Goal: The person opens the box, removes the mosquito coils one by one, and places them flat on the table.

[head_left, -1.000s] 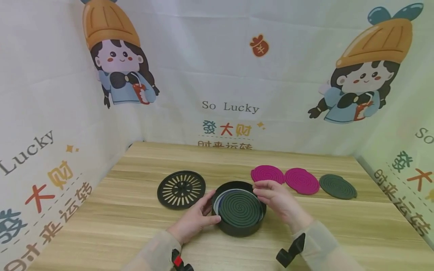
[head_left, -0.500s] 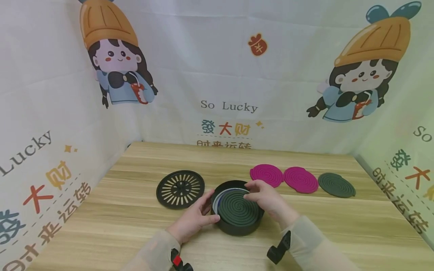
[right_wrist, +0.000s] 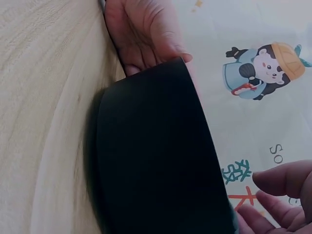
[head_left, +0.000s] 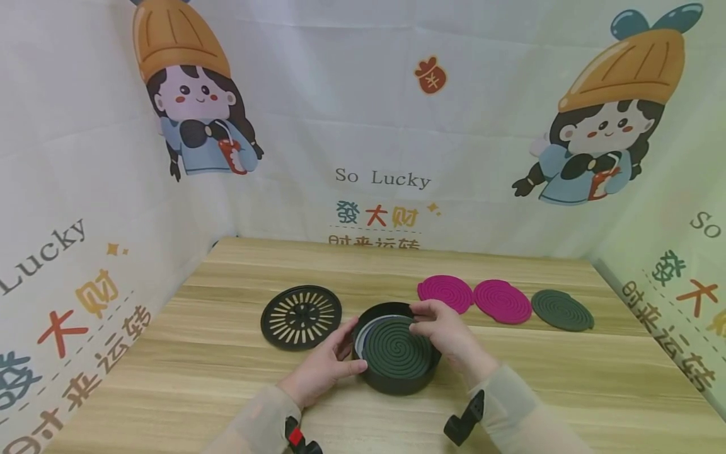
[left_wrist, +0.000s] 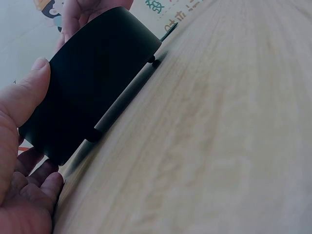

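A black round mosquito coil holder (head_left: 397, 384) stands on the table, with a dark green mosquito coil (head_left: 397, 348) lying flat inside over a pale, blue-edged lining. My left hand (head_left: 326, 366) grips the holder's left side, thumb in front and fingers behind. In the left wrist view the holder (left_wrist: 97, 78) shows small feet beneath its wall. My right hand (head_left: 450, 334) is over the right rim, its thumb and fingers parted at the coil's upper right edge. The right wrist view has the holder's wall (right_wrist: 156, 151) hiding the coil from sight.
A slotted black lid (head_left: 302, 318) lies left of the holder. Two magenta coils (head_left: 445, 294) and another green coil (head_left: 563, 310) lie in a row at the back right of the wooden table (head_left: 198, 328). Printed cloth (head_left: 386, 126) walls in the back and sides.
My right hand has moved left, from the holder's rim to over the coil's edge. The coil has shifted slightly left inside the holder. My left hand keeps its grip.
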### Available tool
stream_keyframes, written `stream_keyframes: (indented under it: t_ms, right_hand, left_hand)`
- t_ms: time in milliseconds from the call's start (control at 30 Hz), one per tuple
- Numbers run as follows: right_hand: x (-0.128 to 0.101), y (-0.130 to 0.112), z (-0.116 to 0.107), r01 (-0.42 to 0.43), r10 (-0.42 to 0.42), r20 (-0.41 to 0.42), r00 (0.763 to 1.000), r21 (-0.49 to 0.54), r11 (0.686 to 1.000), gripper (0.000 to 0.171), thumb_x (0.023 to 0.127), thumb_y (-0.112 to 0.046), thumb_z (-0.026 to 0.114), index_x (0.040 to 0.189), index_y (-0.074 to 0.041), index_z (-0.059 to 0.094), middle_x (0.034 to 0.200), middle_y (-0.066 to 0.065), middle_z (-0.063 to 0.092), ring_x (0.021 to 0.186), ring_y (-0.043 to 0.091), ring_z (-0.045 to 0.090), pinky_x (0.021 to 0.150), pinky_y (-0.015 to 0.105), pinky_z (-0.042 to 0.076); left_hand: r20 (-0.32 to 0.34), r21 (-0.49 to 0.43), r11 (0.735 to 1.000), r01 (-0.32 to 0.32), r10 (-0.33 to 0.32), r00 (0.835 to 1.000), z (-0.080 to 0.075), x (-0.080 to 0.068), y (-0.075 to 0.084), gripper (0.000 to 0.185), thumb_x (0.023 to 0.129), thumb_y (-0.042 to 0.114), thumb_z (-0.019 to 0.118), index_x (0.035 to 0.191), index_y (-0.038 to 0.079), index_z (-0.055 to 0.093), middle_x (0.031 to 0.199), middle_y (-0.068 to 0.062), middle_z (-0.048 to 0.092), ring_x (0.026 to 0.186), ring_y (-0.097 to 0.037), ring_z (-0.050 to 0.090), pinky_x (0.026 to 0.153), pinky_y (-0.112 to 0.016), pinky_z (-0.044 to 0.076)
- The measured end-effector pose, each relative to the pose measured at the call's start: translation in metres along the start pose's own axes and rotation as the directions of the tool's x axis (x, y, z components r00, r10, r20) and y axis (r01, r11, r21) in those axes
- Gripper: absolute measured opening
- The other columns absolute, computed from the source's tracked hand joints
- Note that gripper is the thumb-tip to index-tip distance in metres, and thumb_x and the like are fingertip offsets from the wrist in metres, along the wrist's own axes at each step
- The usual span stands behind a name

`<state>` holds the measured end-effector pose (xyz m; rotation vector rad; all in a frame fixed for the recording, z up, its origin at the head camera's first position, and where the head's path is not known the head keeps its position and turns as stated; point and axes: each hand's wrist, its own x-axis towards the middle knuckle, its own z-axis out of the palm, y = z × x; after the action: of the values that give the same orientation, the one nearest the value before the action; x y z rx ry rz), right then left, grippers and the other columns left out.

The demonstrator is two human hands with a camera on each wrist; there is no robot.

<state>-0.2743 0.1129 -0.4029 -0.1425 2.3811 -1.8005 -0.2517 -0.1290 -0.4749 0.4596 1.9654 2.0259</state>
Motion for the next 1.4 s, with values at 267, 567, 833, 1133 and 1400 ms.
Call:
stream_keyframes:
  t_ms: [267, 567, 833, 1133, 1400]
  right_hand:
    - [0.0022, 0.0044, 0.0014, 0.030, -0.028, -0.035, 0.999, 0.065, 0.997, 0.040, 0.086, 0.010, 0.058, 0.125, 0.008, 0.053, 0.130, 0.025, 0.053, 0.121, 0.037, 0.051, 0.107, 0.050, 0.038]
    - [0.0034, 0.0065, 0.0022, -0.010, 0.015, -0.043, 0.999, 0.096, 0.995, 0.040, 0.086, 0.011, 0.056, 0.126, 0.006, 0.053, 0.130, 0.022, 0.055, 0.122, 0.035, 0.051, 0.107, 0.049, 0.038]
    - [0.0071, 0.0069, -0.0003, -0.041, 0.044, -0.014, 0.999, 0.165, 0.985, 0.037, 0.087, 0.010, 0.055, 0.125, 0.009, 0.053, 0.124, 0.024, 0.059, 0.114, 0.031, 0.055, 0.103, 0.045, 0.042]
    - [0.0085, 0.0055, -0.0011, -0.091, 0.086, 0.030, 0.996, 0.264, 0.960, 0.040, 0.088, 0.011, 0.052, 0.128, 0.009, 0.049, 0.128, 0.025, 0.056, 0.103, 0.020, 0.058, 0.084, 0.028, 0.049]
    - [0.0087, 0.0082, -0.0018, -0.088, 0.078, 0.047, 0.996, 0.282, 0.955, 0.040, 0.088, 0.011, 0.053, 0.128, 0.012, 0.047, 0.122, 0.024, 0.058, 0.092, 0.013, 0.060, 0.079, 0.022, 0.052]
  left_hand:
    - [0.006, -0.006, 1.000, -0.004, 0.004, 1.000, -0.0005, 0.0000, -0.0012, 0.091, 0.084, 0.009, 0.073, 0.153, 0.002, 0.015, 0.158, -0.020, 0.014, 0.144, -0.034, 0.016, 0.112, -0.038, 0.029]
    - [0.000, 0.005, 1.000, -0.007, 0.007, 1.000, 0.0001, 0.0001, -0.0005, 0.090, 0.084, 0.009, 0.073, 0.153, 0.003, 0.016, 0.158, -0.020, 0.015, 0.143, -0.034, 0.017, 0.112, -0.038, 0.028]
    - [-0.005, 0.006, 1.000, -0.007, 0.007, 1.000, -0.0001, 0.0001, -0.0008, 0.091, 0.084, 0.010, 0.074, 0.153, 0.003, 0.016, 0.157, -0.020, 0.016, 0.143, -0.034, 0.018, 0.112, -0.038, 0.027]
    - [-0.003, 0.002, 1.000, -0.006, 0.006, 1.000, -0.0012, 0.0002, -0.0031, 0.093, 0.083, 0.012, 0.075, 0.153, 0.003, 0.015, 0.157, -0.021, 0.015, 0.143, -0.035, 0.017, 0.110, -0.033, 0.030]
    - [-0.010, 0.009, 1.000, 0.005, -0.005, 1.000, -0.0007, 0.0007, -0.0029, 0.092, 0.083, 0.013, 0.075, 0.153, 0.004, 0.017, 0.157, -0.020, 0.016, 0.143, -0.034, 0.017, 0.112, -0.037, 0.028]
